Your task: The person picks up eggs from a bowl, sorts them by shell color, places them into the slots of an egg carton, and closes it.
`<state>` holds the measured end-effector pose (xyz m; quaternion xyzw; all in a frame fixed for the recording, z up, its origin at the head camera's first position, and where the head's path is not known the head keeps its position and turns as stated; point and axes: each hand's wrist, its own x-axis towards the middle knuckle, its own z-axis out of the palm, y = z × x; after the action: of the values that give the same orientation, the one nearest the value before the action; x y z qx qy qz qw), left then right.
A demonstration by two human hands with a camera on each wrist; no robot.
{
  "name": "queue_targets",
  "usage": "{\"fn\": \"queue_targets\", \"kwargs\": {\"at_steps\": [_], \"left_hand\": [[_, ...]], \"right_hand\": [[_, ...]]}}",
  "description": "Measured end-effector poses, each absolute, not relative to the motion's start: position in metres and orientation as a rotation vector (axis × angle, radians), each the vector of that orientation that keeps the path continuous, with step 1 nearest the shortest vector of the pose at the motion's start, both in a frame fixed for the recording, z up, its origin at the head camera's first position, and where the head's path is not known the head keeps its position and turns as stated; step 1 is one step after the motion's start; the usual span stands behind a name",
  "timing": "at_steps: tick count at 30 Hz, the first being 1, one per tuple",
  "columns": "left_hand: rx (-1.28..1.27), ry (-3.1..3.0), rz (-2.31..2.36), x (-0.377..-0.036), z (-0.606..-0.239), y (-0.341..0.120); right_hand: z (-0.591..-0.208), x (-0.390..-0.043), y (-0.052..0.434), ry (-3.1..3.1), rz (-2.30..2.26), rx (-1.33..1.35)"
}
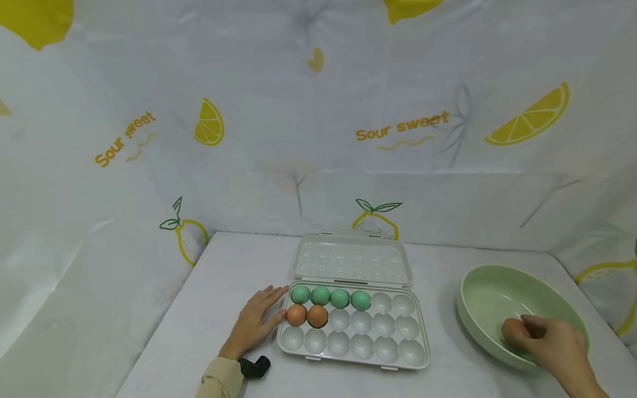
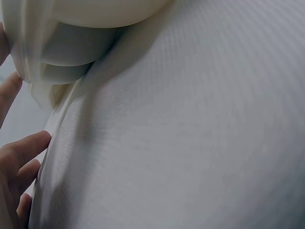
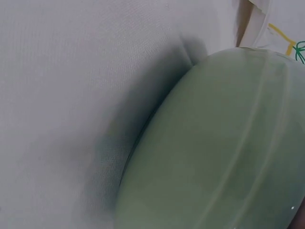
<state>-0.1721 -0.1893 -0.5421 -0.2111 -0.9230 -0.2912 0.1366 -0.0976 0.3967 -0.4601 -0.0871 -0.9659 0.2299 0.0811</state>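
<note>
In the head view my right hand (image 1: 562,348) reaches into a light green bowl (image 1: 468,309), its thumb and fingers around a brown egg (image 1: 515,333). The right wrist view shows mostly the bowl's outer wall (image 3: 200,143). My left hand (image 1: 252,319) lies with extended fingers at the left edge of a white egg box (image 1: 348,359). The left wrist view has its fingers (image 2: 26,148) beside the box's underside (image 2: 76,43). Several green eggs (image 1: 340,298) fill the left of the back row; two brown eggs (image 1: 307,315) sit in the middle row's left cups.
The box's clear lid (image 1: 353,260) lies open behind it. A small black object (image 1: 255,367) is by my left wrist. White cloth (image 1: 443,354) covers the table, and a lemon-print sheet (image 1: 318,138) hangs behind. The bowl stands right of the box.
</note>
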Motion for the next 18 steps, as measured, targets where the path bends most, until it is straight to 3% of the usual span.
{"fn": "queue_targets", "kwargs": {"at_steps": [18], "left_hand": [[-0.603,-2.685,-0.841,-0.1718,-0.5422,-0.1887]], "right_hand": [[-0.4614,-0.1019,0.3928,-2.973,0.656,-0.182]]}}
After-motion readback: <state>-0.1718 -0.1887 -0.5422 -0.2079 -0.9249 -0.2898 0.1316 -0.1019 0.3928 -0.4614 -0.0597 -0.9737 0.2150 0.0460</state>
